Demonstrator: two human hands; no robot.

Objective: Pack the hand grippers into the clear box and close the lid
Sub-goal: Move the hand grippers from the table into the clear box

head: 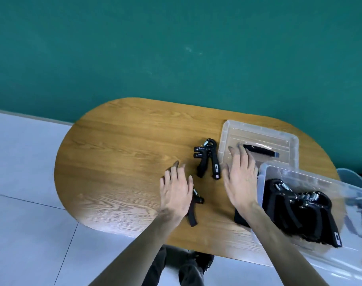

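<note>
A clear box (295, 176) sits at the table's right end with several black hand grippers (304, 205) inside. Its clear lid (258, 131) lies upside down behind it, black handle showing. Two black hand grippers (207, 157) lie stacked on the wood to the left of the lid. Another hand gripper (194, 207) lies nearer me, partly under my left hand (176, 195), whose fingers are spread flat above it. My right hand (241, 178) hovers open, just left of the box, fingertips over the lid's near corner. A black object (239, 218) shows under my right wrist.
The oval wooden table (124, 162) stands against a green wall. A pale tiled floor surrounds it. My legs and shoes show under the near edge. A light blue chair (351, 178) sits behind the box at the right.
</note>
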